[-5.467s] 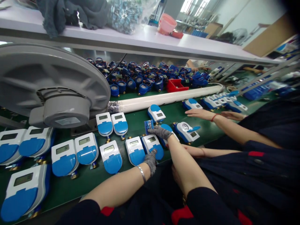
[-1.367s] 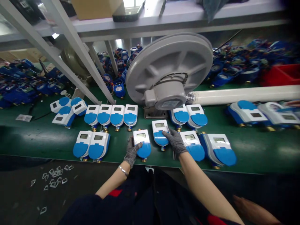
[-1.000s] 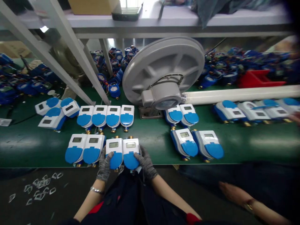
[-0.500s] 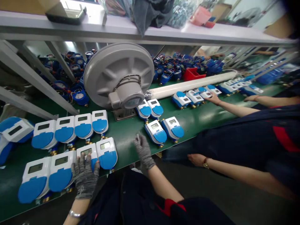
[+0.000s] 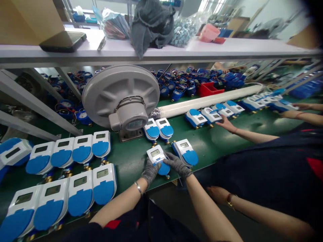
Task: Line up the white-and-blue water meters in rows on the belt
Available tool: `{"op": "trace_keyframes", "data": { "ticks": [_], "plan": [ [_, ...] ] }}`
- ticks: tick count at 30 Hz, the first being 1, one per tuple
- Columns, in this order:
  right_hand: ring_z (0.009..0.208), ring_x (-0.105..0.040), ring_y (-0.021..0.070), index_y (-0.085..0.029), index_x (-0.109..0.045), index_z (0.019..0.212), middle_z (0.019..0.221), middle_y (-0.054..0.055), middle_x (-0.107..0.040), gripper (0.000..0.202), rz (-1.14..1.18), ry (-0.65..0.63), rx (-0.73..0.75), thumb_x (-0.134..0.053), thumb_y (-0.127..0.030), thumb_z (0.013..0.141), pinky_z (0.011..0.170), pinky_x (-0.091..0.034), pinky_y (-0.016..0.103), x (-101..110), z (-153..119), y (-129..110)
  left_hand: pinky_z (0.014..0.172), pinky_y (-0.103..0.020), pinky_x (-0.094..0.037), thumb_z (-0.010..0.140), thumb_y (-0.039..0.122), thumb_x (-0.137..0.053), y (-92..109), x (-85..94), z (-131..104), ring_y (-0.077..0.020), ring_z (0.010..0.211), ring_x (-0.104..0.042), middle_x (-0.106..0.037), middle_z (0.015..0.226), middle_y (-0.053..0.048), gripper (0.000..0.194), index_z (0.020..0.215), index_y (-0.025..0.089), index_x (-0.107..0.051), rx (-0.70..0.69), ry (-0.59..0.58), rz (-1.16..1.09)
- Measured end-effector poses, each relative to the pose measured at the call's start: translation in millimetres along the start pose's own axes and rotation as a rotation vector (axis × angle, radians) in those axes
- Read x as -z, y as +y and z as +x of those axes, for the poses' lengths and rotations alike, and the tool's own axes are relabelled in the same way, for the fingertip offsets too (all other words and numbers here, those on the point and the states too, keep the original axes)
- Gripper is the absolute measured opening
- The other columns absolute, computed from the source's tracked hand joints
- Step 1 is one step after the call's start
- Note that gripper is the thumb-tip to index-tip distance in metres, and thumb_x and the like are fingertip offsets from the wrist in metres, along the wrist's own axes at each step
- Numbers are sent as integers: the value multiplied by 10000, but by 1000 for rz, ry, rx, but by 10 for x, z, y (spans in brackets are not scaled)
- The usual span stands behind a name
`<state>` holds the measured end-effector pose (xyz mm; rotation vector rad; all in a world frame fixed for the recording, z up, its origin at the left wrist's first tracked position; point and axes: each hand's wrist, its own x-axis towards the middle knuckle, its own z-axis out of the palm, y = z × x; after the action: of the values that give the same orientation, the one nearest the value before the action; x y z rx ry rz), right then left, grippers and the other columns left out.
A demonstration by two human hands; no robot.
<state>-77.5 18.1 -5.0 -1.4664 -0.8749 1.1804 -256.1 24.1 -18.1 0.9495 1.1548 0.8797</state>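
Observation:
Both my hands wear grey knit gloves and are at one white-and-blue water meter [image 5: 155,153] near the bench's front edge. My left hand [image 5: 150,172] grips its left side, with the thumb over the blue cover. From the right, my right hand [image 5: 178,165] has its fingers closed on the meter's right edge, hiding part of the cover. The meter's small display faces up. Just to the right lies another water meter [image 5: 186,152], close to my right hand but apart from the held one. Behind them, two more meters [image 5: 164,128] stand side by side.
Two rows of meters [image 5: 80,191] fill the bench's left side. A large grey round device [image 5: 121,97] stands behind, beside a long white tube [image 5: 202,102]. A co-worker's hand [image 5: 227,125] touches meters at right. Above runs a white shelf [image 5: 106,53]; a red bin [image 5: 210,89] sits underneath.
My left hand has left the front-row meters on the left and moved right to the single meter. My right hand has come onto that meter too. The view has shifted slightly.

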Motion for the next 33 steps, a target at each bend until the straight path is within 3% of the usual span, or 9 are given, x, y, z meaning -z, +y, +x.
{"op": "trace_keyframes", "data": {
  "ticks": [7,11,14,17,20,22,25,28,33],
  "plan": [
    [1101,-655,308,-222,-683,1158,1183,81,-718,573,292,-319,-148,-821,-444,649,992,-509,489,-1107,-17,383,1239,-502,-178,830,395,-640,-256,630,-397,-360,1513,-182,-216,1628,-194,805,1531,140,-335,-206,458,473],
    [1098,-649,263,-226,-629,1221,1203,53,-709,635,363,-271,-129,-796,-445,649,1013,-505,447,-1971,96,327,1221,-594,-117,852,327,-578,-58,1049,-241,-433,1512,-79,-136,1631,-259,722,1493,41,-408,-383,492,1062],
    [1047,-662,248,-206,-601,1251,1179,61,-710,643,219,-292,-90,-777,-435,676,982,-523,438,-2157,172,223,1217,-614,-90,892,306,-516,41,1248,-122,-423,1510,-105,-215,1592,-306,700,1495,-21,-376,-466,479,1307],
    [1078,-647,273,-196,-636,1189,1171,84,-703,571,8,-213,26,-783,-420,685,1023,-491,469,-1585,238,79,1218,-615,-96,919,285,-469,30,1297,-84,-408,1513,-105,-214,1594,-302,676,1503,-33,-351,-525,489,1424],
    [1299,-520,303,-211,-618,1226,1374,118,-596,551,-228,180,226,-758,-417,735,1145,-374,496,-362,265,-134,1218,-617,-104,922,272,-470,-4,1259,-103,-403,1517,-79,-176,1612,-281,678,1519,-16,-326,-549,496,1485],
    [1372,-452,305,-214,-621,1217,1415,126,-562,533,-337,396,85,-769,-383,733,1178,-329,482,495,276,-265,1217,-621,-105,915,262,-479,-13,1237,-119,-408,1517,-71,-161,1613,-285,688,1522,-18,-315,-557,494,1513],
    [1228,-574,333,-165,-681,1089,1241,180,-665,466,-325,344,-185,-825,-309,669,1087,-438,483,1318,307,-338,1215,-626,-104,902,258,-491,-15,1241,-123,-422,1512,-71,-156,1608,-298,704,1519,-31,-312,-565,495,1538],
    [958,-692,290,-127,-703,1013,1026,176,-737,339,-188,166,-264,-761,-320,740,883,-567,437,1469,305,-259,1212,-632,-96,888,273,-501,-15,1263,-116,-421,1509,-87,-169,1608,-286,724,1523,-18,-310,-560,490,1538],
    [819,-716,250,-140,-688,1072,968,149,-751,397,204,-1,-342,-754,-338,734,751,-598,385,1165,50,-70,1210,-627,-109,886,282,-501,-9,1253,-117,-423,1500,-123,-198,1599,-282,721,1519,-14,-323,-547,507,1559]
  ]
}}
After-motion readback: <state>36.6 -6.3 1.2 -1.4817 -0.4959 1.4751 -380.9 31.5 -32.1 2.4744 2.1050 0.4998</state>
